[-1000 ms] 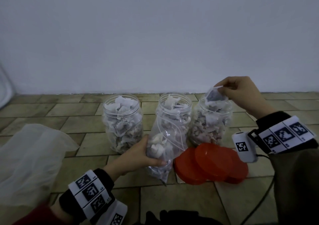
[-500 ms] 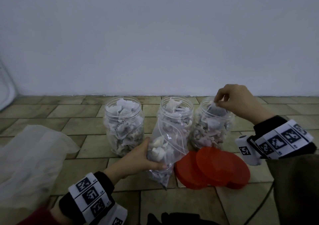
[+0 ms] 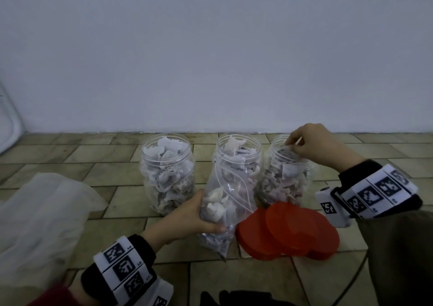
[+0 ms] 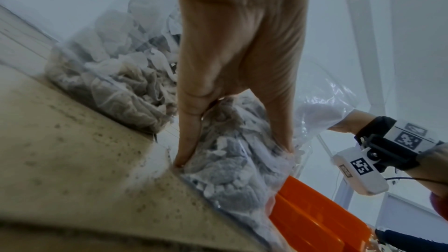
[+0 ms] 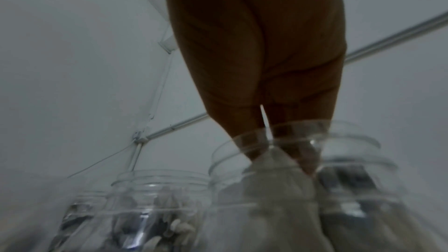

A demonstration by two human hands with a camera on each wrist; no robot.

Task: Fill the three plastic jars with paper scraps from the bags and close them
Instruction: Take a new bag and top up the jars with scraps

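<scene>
Three clear plastic jars stand in a row on the tiled floor, each holding paper scraps: the left jar [image 3: 167, 172], the middle jar [image 3: 237, 158] and the right jar [image 3: 284, 176]. My left hand [image 3: 194, 214] grips a clear zip bag of scraps [image 3: 222, 212] upright in front of the middle jar; the left wrist view shows thumb and fingers squeezing the bag [image 4: 232, 162]. My right hand [image 3: 311, 145] reaches its fingertips into the right jar's mouth and pinches a paper scrap [image 5: 274, 177]. Three red lids [image 3: 288, 230] lie overlapping in front of the right jar.
An empty, crumpled translucent bag [image 3: 39, 219] lies on the floor at the left. A white wall [image 3: 210, 59] rises right behind the jars. A thin cable [image 3: 351, 287] runs along the floor at the lower right.
My right hand has come down from above the right jar to its mouth, pushing a scrap inside. The left hand and the zip bag have hardly moved.
</scene>
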